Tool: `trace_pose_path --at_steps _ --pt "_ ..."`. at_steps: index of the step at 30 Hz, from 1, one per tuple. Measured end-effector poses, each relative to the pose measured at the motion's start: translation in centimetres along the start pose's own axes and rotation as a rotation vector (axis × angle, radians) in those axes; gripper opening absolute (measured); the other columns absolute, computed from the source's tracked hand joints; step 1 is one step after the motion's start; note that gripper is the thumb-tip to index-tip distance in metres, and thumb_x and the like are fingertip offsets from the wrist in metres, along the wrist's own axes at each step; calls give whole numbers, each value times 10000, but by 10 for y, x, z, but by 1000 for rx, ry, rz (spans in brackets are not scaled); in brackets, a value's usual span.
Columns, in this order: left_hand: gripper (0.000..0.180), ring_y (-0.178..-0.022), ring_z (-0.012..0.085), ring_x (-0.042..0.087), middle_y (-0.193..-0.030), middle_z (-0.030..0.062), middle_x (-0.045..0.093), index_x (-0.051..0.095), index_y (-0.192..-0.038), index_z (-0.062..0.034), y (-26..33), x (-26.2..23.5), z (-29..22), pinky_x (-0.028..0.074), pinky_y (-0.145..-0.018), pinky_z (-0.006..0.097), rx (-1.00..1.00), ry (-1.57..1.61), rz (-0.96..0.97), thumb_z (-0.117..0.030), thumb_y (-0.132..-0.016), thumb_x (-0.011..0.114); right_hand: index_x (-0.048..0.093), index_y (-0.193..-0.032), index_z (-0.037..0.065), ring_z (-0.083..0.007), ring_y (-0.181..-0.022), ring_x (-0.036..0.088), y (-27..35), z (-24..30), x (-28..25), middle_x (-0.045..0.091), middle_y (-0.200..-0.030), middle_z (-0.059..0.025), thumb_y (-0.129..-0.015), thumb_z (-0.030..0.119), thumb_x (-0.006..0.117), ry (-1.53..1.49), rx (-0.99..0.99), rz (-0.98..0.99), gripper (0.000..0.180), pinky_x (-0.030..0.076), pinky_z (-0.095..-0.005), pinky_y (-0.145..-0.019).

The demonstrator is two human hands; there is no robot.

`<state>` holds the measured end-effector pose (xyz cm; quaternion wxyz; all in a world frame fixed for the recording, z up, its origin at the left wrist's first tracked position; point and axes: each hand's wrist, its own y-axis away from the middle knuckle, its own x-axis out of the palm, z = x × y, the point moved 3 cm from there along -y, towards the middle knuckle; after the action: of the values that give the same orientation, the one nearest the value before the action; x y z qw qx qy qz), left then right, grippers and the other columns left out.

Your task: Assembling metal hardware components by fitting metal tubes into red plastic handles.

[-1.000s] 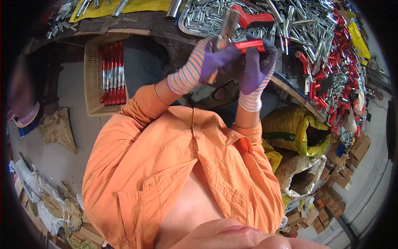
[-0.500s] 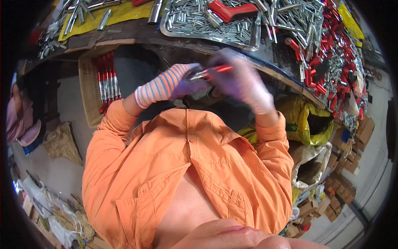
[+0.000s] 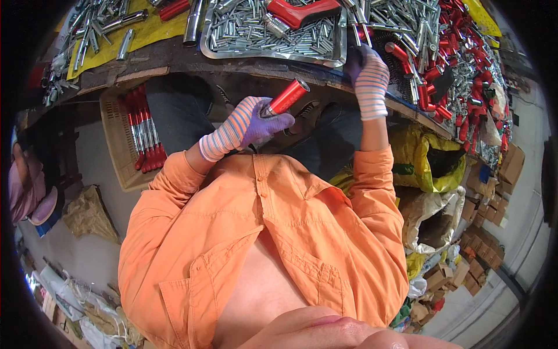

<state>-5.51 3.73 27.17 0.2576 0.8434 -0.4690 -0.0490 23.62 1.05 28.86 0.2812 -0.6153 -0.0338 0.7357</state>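
Note:
My left hand, in a purple-coated striped glove, is closed round a red metal tube with a silvery lower end. The tube tilts up to the right in front of the bench, its round open-looking end upward. My right hand, gloved alike, reaches over the bench edge just right of a metal tray. Its fingertips are among long silvery rods, and whether they grip one is hidden. In the tray, a red pistol-shaped handle lies on many small metal pins.
Red and silvery parts heap up on the bench's right. Metal tubes lie on a yellow cloth at left. Below stand a beige crate holding several red-and-silver tools, and open yellow and white sacks.
My hands have moved apart. My right hand has let go of the red tube and gone up to the bench; the tube stays in my left hand, now pointing up to the right.

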Motion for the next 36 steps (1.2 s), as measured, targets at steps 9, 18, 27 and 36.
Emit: trace_pose_path --at_steps 9,18,27,36 --pt "275 -732 394 620 -785 187 657 673 -870 -36 -7 -14 -22 517 -642 402 541 -730 -312 -253 -733 771 625 -931 -5 -172 -710 588 46 84 -84 632 -830 -93 -859 -45 559 -670 -97 -5 106 474 -273 -673" --pt "347 -723 362 633 -819 177 661 657 -927 -7 18 -41 -12 523 -648 388 810 -850 -538 -230 -699 793 624 -931 13 -184 -659 590 23 147 -56 623 -782 -104 -844 62 640 -732 -243 437 101 477 -306 -601" --pt "253 -656 91 476 -704 41 560 592 -976 -13 43 -69 10 449 -625 277 346 -56 -288 -215 -850 679 429 -1400 174 -351 -1214 504 -89 112 27 548 -1296 -162 -779 142 640 336 -766 204 657 399 -452 -1047" --pt "120 -702 54 464 -761 -28 534 592 -1014 -53 65 -82 16 406 -629 223 332 -122 -133 -143 -944 554 504 -1279 -1 -98 -723 555 -8 118 -82 625 -883 -39 -910 110 560 -1186 257 849 390 441 -236 -633"
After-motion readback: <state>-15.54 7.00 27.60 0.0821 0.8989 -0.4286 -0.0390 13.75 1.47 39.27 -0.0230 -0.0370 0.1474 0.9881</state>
